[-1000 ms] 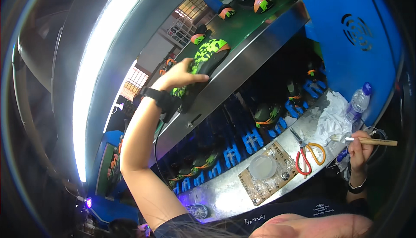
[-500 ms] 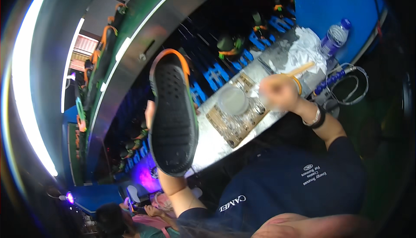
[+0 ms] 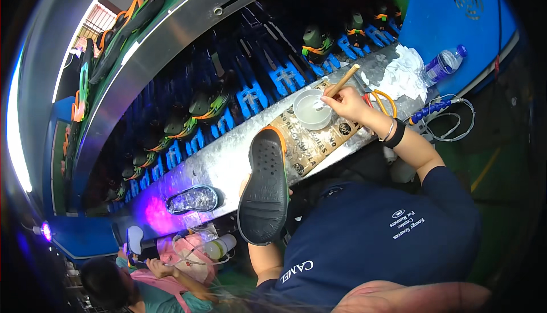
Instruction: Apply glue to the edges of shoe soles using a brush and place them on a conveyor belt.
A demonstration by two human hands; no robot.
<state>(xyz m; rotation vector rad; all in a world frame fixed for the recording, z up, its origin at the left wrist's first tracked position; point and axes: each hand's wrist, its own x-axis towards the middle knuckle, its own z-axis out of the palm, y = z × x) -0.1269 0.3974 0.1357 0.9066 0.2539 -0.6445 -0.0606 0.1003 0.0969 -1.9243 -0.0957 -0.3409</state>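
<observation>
My left hand (image 3: 244,186) holds up a black shoe sole (image 3: 263,193), its inner face showing, with holes at the orange-trimmed end and a green edge. Most of that hand is hidden behind the sole; fingertips show at both sides. My right hand (image 3: 347,105) is closed around a brush (image 3: 344,79) with a wooden handle. The brush's pale lower end is in a clear round tub (image 3: 303,120) of whitish liquid. Under the tub lies a brown printed cardboard sheet (image 3: 319,146) on the metal bench (image 3: 219,167).
Beside my right hand lie an orange-handled tool (image 3: 390,100), crumpled white cloths (image 3: 404,73), a bottle (image 3: 442,66) and a blue hose (image 3: 431,110). Shoe uppers on blue holders (image 3: 250,99) line the far side. Another sole (image 3: 192,200) lies left, near a seated person (image 3: 165,281).
The sole in my left hand has come lower and to the right. My right hand has moved left, bringing the brush into the tub. The head view has shifted too.
</observation>
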